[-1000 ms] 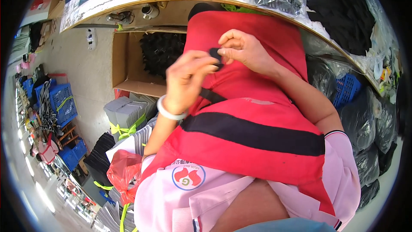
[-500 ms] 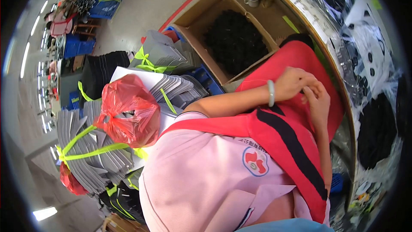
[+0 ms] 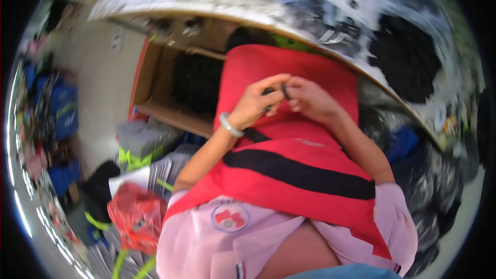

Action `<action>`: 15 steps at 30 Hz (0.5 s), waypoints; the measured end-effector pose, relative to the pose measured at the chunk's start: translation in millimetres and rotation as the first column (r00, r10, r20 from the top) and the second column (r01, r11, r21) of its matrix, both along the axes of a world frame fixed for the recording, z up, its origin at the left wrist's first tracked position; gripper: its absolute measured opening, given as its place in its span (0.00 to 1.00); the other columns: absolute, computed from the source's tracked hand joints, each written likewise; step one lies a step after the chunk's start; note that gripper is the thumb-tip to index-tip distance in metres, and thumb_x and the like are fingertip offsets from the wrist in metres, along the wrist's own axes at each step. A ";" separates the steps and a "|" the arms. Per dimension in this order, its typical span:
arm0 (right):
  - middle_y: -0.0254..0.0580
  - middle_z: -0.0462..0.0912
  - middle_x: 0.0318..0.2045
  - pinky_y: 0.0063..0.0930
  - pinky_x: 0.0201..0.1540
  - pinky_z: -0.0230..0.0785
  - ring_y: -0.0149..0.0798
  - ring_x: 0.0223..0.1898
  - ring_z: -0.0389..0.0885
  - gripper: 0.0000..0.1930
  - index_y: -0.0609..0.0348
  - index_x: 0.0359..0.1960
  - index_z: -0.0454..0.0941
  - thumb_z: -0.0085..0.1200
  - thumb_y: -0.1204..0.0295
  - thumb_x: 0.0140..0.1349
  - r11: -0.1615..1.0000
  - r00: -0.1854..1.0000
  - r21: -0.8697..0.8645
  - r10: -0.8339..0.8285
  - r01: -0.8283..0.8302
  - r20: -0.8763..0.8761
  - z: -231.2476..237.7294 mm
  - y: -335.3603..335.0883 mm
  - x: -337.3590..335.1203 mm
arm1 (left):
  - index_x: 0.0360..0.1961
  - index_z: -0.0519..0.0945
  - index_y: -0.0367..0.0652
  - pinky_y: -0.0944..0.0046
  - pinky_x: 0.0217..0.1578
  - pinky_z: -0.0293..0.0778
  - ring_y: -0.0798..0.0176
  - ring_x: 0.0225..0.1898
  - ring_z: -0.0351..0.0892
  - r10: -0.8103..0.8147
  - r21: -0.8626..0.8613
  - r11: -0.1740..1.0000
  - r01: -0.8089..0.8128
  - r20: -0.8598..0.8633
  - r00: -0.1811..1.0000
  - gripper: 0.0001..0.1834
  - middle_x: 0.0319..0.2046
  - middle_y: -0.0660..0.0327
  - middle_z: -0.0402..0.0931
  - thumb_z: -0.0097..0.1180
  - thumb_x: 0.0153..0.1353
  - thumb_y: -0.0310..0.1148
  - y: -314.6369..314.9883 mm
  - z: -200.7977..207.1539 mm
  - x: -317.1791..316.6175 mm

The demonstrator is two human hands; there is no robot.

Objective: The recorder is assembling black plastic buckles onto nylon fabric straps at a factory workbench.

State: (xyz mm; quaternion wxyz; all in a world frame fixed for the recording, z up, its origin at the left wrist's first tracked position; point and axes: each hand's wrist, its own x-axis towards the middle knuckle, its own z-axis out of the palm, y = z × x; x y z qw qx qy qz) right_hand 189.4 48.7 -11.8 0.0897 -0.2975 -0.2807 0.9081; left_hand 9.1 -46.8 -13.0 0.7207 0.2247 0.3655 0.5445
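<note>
Close handling seems in hand, calling for steadiness: over the red apron [image 3: 294,61], the left hand [image 3: 254,105] grips a small black part [image 3: 267,92], the right hand [image 3: 313,100] a dark piece [image 3: 285,92].

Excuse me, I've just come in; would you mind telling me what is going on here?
A person's left grip and right grip are close together over a red apron, handling something small and black. Blur hides whether it is one piece or several. To the left, an open carton holds a black heap. Beyond the apron, a table bears more black items.
</note>
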 end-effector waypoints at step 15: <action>0.42 0.80 0.36 0.35 0.44 0.71 0.46 0.41 0.78 0.09 0.58 0.37 0.80 0.53 0.81 0.55 -0.192 0.599 0.855 -0.784 -0.481 0.162 39.9 103.1 148.6 | 0.48 0.78 0.34 0.71 0.31 0.79 0.65 0.33 0.81 0.006 -0.206 0.978 0.023 0.140 0.990 0.11 0.37 0.58 0.80 0.54 0.66 0.25 37.9 -28.1 16.3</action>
